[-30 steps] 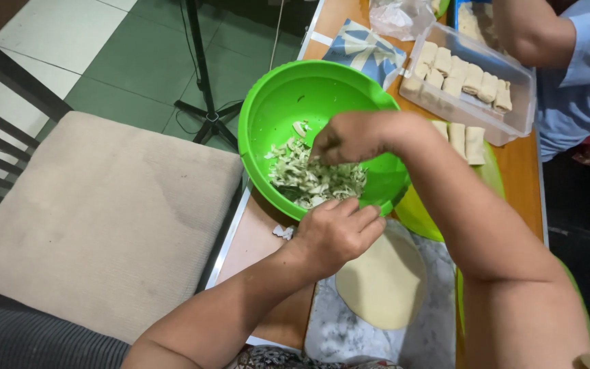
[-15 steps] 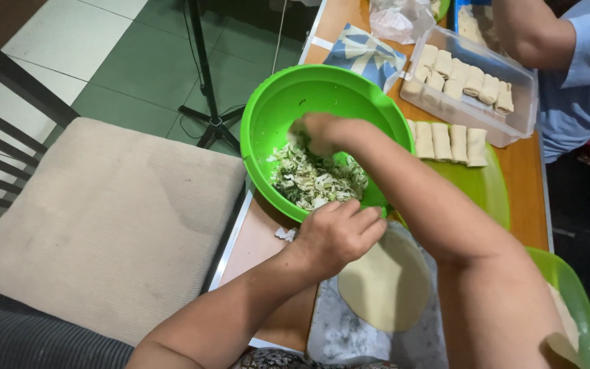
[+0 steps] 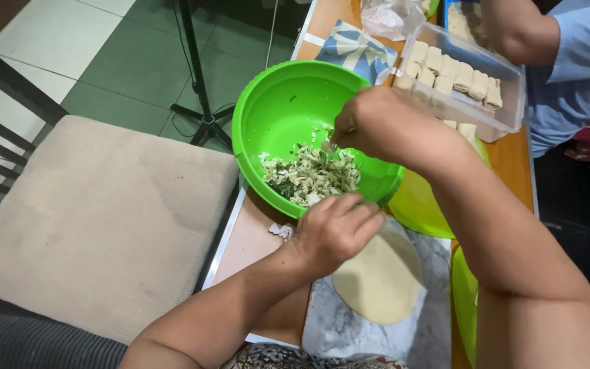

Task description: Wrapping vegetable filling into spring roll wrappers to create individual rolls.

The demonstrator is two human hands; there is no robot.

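Left hand (image 3: 336, 229) rests loosely curled, holding nothing, at the near rim of a green bowl (image 3: 274, 116) of chopped filling (image 3: 312, 176). Right hand (image 3: 377, 123) pinches filling above it. A dough round (image 3: 380, 277) lies just below.

I am looking at a domestic dining or kitchen area set up for hand food preparation. The evidence is as follows. A wooden table (image 3: 513, 164) carries a green plastic bowl (image 3: 274, 116) of chopped filling, a clear plastic container (image 3: 507, 102) of rolled pieces, and a thin round dough wrapper (image 3: 380, 280) on a marbled board (image 3: 329, 328). Beside the table stands a dark-framed chair with a beige cushion (image 3: 97, 225), ordinary household furniture. The floor is laid in green and white tiles (image 3: 104, 48). A second person in a blue sleeve (image 3: 582, 61) sits at the same table. A black tripod stand (image 3: 199, 102) rests on the tiles.
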